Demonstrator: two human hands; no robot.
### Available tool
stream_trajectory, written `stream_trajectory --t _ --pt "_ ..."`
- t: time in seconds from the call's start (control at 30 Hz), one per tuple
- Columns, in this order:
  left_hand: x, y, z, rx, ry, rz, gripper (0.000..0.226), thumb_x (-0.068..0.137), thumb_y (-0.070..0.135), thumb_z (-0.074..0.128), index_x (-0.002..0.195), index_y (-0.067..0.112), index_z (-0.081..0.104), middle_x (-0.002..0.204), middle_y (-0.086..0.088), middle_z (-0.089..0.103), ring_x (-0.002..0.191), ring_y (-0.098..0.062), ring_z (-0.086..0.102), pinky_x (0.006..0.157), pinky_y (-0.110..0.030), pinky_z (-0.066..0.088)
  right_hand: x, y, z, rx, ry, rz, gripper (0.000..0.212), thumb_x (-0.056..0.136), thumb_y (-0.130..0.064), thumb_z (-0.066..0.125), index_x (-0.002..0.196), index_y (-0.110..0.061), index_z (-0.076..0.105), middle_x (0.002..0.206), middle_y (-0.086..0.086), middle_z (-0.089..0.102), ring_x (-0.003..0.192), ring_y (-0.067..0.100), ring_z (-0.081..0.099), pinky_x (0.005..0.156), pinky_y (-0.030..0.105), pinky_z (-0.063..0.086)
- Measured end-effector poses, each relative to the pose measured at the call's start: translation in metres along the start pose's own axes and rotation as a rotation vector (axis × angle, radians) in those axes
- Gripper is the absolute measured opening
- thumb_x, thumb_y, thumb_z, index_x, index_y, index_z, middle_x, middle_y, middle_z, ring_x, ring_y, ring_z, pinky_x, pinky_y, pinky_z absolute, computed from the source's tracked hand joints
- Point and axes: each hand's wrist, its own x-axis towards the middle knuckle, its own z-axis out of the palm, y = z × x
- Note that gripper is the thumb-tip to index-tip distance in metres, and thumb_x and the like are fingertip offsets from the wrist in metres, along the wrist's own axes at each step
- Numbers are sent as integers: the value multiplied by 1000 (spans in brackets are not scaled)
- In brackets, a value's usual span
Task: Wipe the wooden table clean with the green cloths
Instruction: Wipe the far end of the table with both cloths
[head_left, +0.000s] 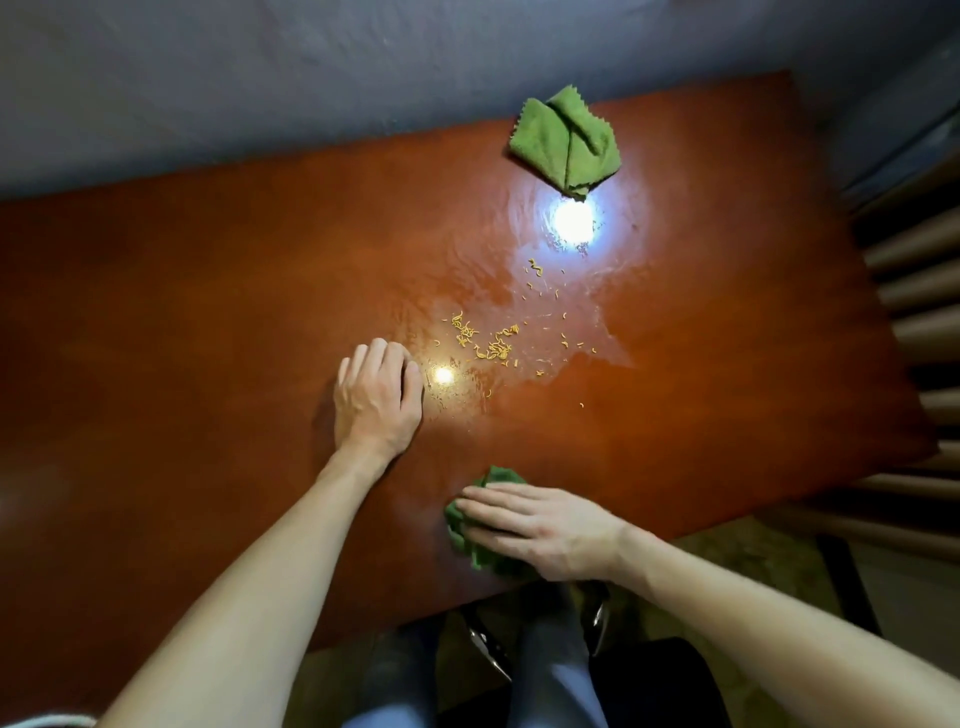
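The right hand (540, 525) lies flat with straight fingers pressing a crumpled green cloth (467, 530) onto the wooden table (208, 291) near its front edge. The left hand (376, 395) rests palm-down with fingers loosely bent, holding nothing, just beside scattered yellow crumbs (493, 345) and a wet patch (582, 332); a second green cloth (566, 140) sits folded at the far edge

Reddish-brown wooden table (208, 291), 2 green cloths (566, 140) (467, 525), yellow crumbs (493, 345), grey-blue wall (260, 78).
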Motion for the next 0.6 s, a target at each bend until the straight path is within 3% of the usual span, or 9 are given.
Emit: stream_trajectory --t 0.2,0.33,0.4,0.47,0.6 --pt "0 0 3 13 -11 -12 15 104 20 54 90 15 56 90 -2 56 82 -24 48 77 -42 41 21 24 -3 163 17 87 50 101 -5 44 150 -6 52 162 14 40 156 25 27 127 43 27" --pt "1 0 2 24 -6 -16 14 104 21 54 91 15 56 90 -3 56 82 -24 48 77 -42 40 41 59 -20 114 193 382 50 106 -11 26 139 -3 63 154 17 52 146 33 45 120 46 39" --pt "0 0 2 30 -11 -19 14 105 21 53 92 15 56 91 -3 56 83 -24 48 78 -41 40 44 69 -24 65 195 466 50 98 1 33 139 -2 62 154 17 51 146 33 45 118 48 40" --pt "1 0 4 30 -12 -15 15 105 22 53 92 15 56 91 -4 56 83 -25 48 78 -42 40 40 67 -24 40 189 440 54 91 10 39 139 -1 61 153 19 51 145 35 45 119 48 39" --pt "1 -3 6 9 -9 -25 16 105 22 51 91 15 56 91 -4 57 83 -25 49 78 -44 41 10 31 -23 37 173 245 45 97 7 40 136 3 62 154 22 49 148 35 42 123 48 34"
